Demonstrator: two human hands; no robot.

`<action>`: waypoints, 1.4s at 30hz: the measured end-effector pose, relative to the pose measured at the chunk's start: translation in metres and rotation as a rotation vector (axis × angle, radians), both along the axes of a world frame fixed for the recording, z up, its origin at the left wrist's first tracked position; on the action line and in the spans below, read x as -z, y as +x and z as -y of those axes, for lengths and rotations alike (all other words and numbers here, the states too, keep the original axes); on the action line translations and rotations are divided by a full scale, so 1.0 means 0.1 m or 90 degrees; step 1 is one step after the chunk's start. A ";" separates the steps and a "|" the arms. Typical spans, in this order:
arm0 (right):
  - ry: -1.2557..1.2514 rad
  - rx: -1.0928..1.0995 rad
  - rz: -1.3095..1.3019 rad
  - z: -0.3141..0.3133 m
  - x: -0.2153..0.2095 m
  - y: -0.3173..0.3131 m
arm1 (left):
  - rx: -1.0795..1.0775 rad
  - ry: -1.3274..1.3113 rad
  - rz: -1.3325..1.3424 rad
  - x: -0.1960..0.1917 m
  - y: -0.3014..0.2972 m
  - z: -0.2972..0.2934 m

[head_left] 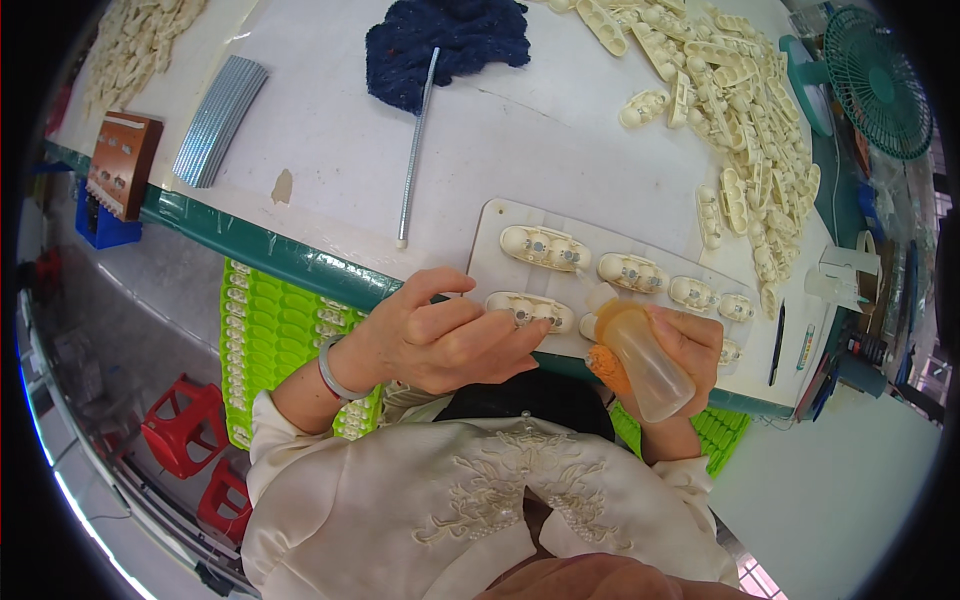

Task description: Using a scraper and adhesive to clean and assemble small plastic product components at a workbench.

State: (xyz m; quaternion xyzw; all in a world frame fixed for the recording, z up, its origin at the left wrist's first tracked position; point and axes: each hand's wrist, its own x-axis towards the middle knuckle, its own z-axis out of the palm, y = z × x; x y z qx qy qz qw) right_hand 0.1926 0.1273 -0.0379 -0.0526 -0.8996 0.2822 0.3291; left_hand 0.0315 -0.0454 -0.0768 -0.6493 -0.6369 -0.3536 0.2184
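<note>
My right hand (pixel 688 352) is wrapped round a translucent squeeze bottle (pixel 652 375), its nozzle pointing toward a white board (pixel 490 225). An orange, rough-looking wad (pixel 605 367) is beside the bottle under that hand. Cream plastic shells with small round metal-looking pieces lie in two rows on the board; one shell (pixel 545 246) is at its upper left. My left hand (pixel 440 335) hovers over the board's lower left corner, fingers loosely bent and apart. Its fingertips are at a front-row shell (pixel 520 304); whether they touch it I cannot tell.
A heap of cream shells (pixel 740 120) covers the table's far right, near a green fan (pixel 878 85). Farther left lie a thin rod (pixel 418 150), a navy cloth (pixel 440 40), and a bundle of silvery rods (pixel 218 122). Green trays (pixel 275 330) sit below the table edge; red stools (pixel 185 425) stand left.
</note>
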 end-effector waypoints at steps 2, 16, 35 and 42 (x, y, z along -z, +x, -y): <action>-0.016 0.024 -0.015 0.01 0.02 0.04 | 0.002 -0.002 -0.002 -0.01 0.00 0.00; 0.043 0.026 0.032 -0.05 0.01 0.13 | -0.020 -0.009 -0.046 -0.03 0.00 -0.01; 0.009 0.113 -0.040 -0.13 0.10 0.27 | -0.025 -0.047 -0.067 -0.09 0.00 -0.01; -0.023 0.131 -0.056 -0.17 0.06 0.31 | -0.032 -0.078 -0.089 -0.13 0.00 0.00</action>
